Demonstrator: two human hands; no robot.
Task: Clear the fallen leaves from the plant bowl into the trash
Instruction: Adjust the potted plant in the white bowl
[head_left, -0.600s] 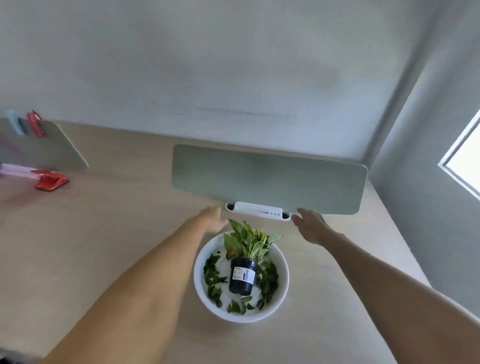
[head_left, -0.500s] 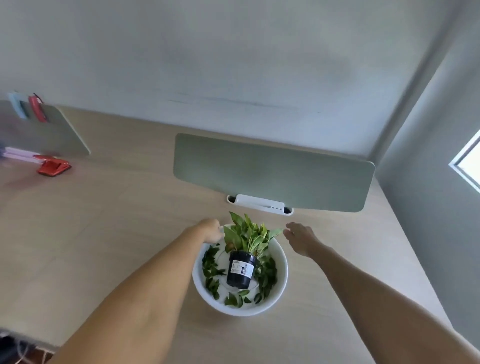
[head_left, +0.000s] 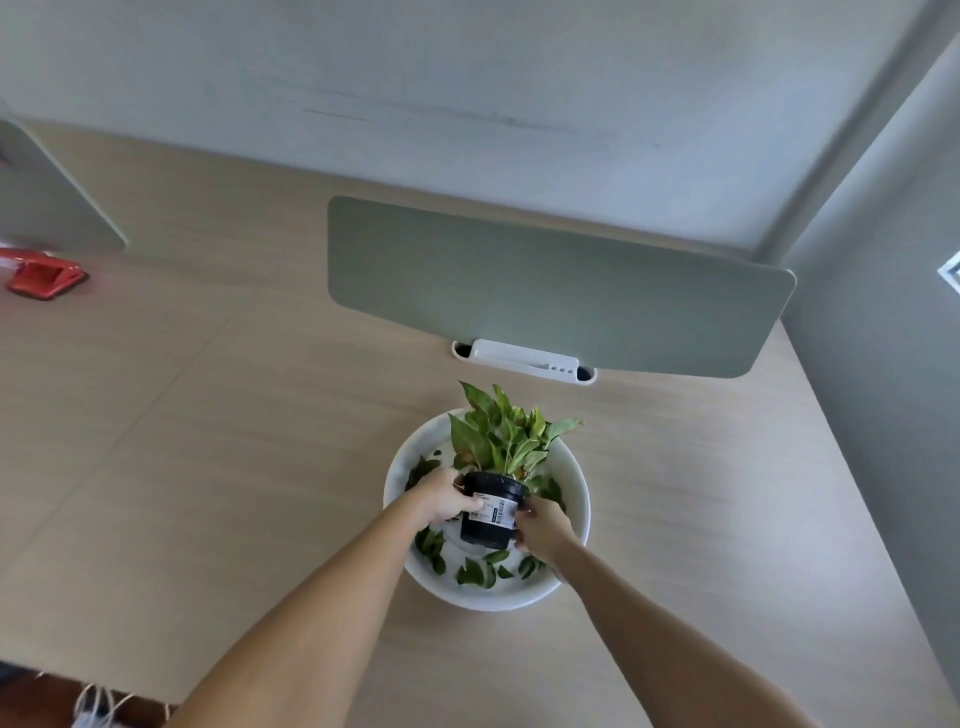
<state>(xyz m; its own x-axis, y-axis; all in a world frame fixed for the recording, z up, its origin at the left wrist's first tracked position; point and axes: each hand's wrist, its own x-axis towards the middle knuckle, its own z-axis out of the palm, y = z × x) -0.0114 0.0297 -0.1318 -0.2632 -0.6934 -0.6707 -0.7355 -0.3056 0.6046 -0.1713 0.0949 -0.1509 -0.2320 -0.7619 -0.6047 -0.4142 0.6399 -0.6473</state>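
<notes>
We see both hands wrapped around a small black plastic pot with a white label (head_left: 490, 515), which stands in the middle of a round white bowl (head_left: 576, 499) on a pale wooden desk (head_left: 218, 441); the left hand (head_left: 442, 498) grips its left side, thumb across the label, the right hand (head_left: 540, 529) clasps its right side; the fingers behind the pot are hidden. Loose green fallen leaves (head_left: 475, 570) lie around the pot inside the bowl, some covered by our wrists; the leafy green plant (head_left: 501, 435) hides the far rim. Behind stands a grey-green divider panel (head_left: 550, 291) in a white holder (head_left: 524, 359); a blurred red object (head_left: 44, 280) sits far left, partly cut off.
</notes>
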